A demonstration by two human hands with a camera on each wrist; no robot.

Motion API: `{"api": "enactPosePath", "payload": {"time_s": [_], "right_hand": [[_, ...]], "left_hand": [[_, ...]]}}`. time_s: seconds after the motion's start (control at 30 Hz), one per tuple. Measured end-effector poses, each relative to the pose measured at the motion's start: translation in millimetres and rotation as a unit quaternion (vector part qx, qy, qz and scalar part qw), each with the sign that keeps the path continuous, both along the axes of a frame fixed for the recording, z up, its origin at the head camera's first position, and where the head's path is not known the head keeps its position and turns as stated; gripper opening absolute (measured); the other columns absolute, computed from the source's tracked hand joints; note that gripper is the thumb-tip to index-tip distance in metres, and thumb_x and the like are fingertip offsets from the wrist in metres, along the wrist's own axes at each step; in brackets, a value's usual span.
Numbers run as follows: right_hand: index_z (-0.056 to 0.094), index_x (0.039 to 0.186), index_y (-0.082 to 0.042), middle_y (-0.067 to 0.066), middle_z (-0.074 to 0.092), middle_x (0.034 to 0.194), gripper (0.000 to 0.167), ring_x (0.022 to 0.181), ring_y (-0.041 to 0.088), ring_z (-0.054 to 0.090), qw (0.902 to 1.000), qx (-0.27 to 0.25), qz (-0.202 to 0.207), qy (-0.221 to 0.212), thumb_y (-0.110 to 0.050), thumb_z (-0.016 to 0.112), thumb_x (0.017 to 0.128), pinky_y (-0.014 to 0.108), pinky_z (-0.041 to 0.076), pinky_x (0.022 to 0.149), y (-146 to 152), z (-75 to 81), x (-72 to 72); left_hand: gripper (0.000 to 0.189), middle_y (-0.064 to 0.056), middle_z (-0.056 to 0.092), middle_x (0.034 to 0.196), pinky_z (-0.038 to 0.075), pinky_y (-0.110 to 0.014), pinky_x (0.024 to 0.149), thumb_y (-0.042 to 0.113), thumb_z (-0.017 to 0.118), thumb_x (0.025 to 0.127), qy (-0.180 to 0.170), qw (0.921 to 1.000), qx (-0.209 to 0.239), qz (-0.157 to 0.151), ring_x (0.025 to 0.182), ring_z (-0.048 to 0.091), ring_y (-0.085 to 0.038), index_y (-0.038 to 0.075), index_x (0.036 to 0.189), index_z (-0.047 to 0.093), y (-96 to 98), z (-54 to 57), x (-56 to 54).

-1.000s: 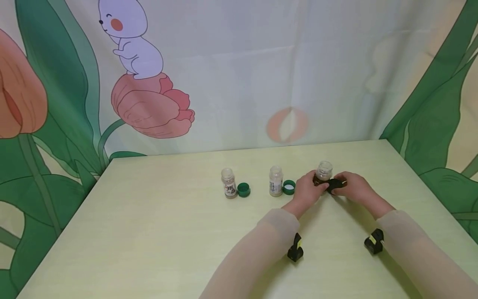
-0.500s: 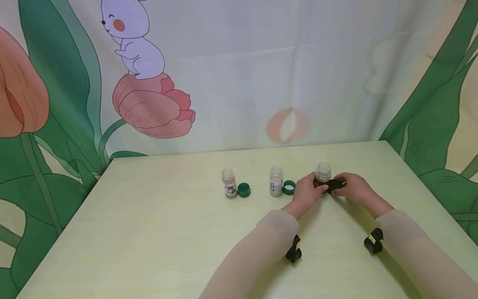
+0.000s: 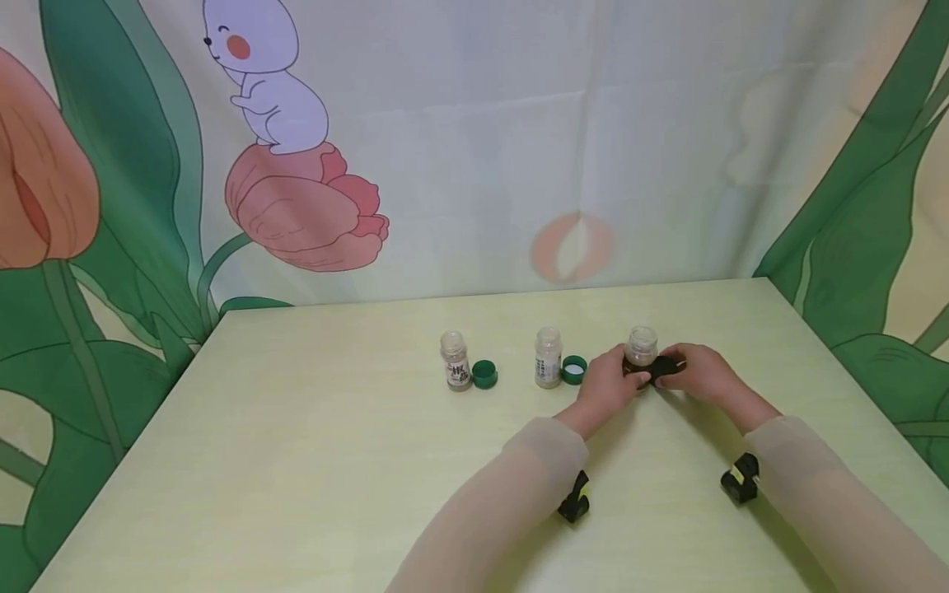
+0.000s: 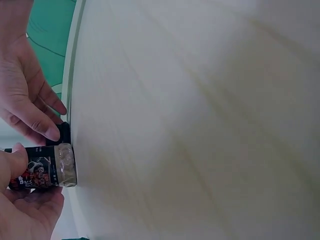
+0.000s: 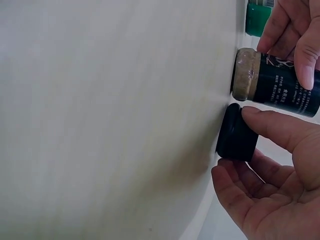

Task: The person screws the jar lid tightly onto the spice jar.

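Black-labelled jar is held upright by the left hand, thumb and fingers wrapped round its label; long axis vertical, uncapped mouth pointing up. Base is placed at tabletop level; whether full weight is borne by the table cannot be told. Black cap is pinched between thumb and fingers of the right hand. Neither hand is free.

Key relation, as judged: cap and jar are set side by side, cap on the jar's right, low down by its base, mouth well above it. So the cap is offset from the jar's axis both sideways and in height. Only a narrow gap is seen between them in the right wrist view; whether contact is made anywhere cannot be told. Which way the cap's hollow is turned is not clearly shown either. Cap is nearest to the right hand, jar is gripped from its left side, and the side facing the right hand is left partly uncovered.

Farther left, two clear jars are stood upright and open, each with a green cap laid just to its right. Nearer of these caps is placed close beside the left hand.
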State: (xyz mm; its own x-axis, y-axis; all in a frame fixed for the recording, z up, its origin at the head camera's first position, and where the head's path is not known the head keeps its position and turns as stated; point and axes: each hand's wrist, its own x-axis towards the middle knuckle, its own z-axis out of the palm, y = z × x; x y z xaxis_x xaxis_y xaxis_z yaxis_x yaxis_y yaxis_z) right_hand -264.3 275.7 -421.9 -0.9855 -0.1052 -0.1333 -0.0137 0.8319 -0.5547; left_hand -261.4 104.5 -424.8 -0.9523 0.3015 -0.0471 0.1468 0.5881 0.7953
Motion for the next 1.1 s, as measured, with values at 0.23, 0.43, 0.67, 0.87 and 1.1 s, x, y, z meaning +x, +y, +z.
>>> {"api": "enactPosePath", "payload": {"time_s": [0.23,0.43,0.67,0.87,1.1], "right_hand": [[0.054,0.132,0.017,0.040,0.057,0.134,0.052,0.122,0.053,0.058,0.9999,-0.003,0.010,0.000,-0.012,0.071,0.092,0.062,0.050,0.102,-4,-3.8,5.4],[0.055,0.131,0.016,0.039,0.058,0.133,0.051,0.120,0.052,0.060,0.9998,0.002,0.018,0.003,-0.012,0.072,0.092,0.061,0.052,0.100,-6,-2.4,9.1],[0.055,0.131,0.016,0.039,0.058,0.132,0.052,0.118,0.052,0.060,0.9995,0.007,0.032,-0.003,-0.012,0.072,0.091,0.061,0.052,0.099,-11,2.0,14.4],[0.055,0.130,0.016,0.039,0.059,0.131,0.051,0.117,0.051,0.061,0.9991,0.011,0.038,-0.013,-0.011,0.073,0.091,0.060,0.052,0.100,-17,4.4,18.4],[0.056,0.129,0.015,0.037,0.063,0.126,0.051,0.113,0.047,0.064,0.9982,0.018,0.051,-0.023,-0.010,0.075,0.090,0.057,0.054,0.097,-22,6.8,21.8]], "left_hand": [[0.036,-0.010,0.071,0.131,0.055,-0.028,0.099,0.021,0.067,0.100,0.009,0.9995,-0.010,-0.030,0.115,0.068,-0.019,0.004,0.131,0.061,-12.2,0.2,7.3],[0.034,-0.010,0.073,0.126,0.055,-0.024,0.091,0.021,0.068,0.100,0.015,0.9986,-0.025,-0.044,0.103,0.066,-0.015,0.004,0.129,0.062,-20.5,5.1,10.9],[0.034,-0.009,0.073,0.124,0.054,-0.022,0.088,0.022,0.068,0.100,0.012,0.9979,-0.034,-0.054,0.094,0.060,-0.011,0.005,0.129,0.062,-28.1,6.8,15.5],[0.039,-0.009,0.072,0.128,0.055,-0.026,0.093,0.022,0.070,0.099,0.009,0.9972,-0.048,-0.057,0.101,0.064,-0.014,0.005,0.133,0.062,-37.0,9.7,20.4],[0.041,-0.011,0.071,0.122,0.056,-0.025,0.088,0.024,0.072,0.097,0.002,0.9956,-0.070,-0.063,0.097,0.062,-0.014,0.002,0.130,0.059,-47.3,11.5,22.4]]}}
